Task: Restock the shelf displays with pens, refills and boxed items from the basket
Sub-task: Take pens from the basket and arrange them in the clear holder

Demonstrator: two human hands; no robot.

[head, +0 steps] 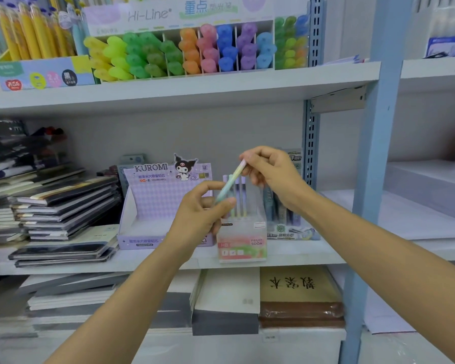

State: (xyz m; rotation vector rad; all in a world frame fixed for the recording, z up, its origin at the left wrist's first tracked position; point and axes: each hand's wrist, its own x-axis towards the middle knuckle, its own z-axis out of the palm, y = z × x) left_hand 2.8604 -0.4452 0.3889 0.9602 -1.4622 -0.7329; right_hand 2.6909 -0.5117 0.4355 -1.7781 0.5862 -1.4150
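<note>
Pastel pen (pixel 231 180) — left hand (pixel 202 214) pinching its lower end, right hand (pixel 271 169) its top — slants above the Fruit Soda box (pixel 242 247).

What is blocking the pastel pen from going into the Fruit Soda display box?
Nothing visible does. The left hand and right hand hold the pastel pen in front of the Fruit Soda box; a few pens already stand in it.

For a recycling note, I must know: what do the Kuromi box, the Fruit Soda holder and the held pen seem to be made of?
Kuromi box: printed cardboard, matt; folded flaps show. Fruit Soda holder: probably frosted plastic; the pens inside show dimly through it. The pen: likely smooth plastic, with a pastel gradient.
</note>
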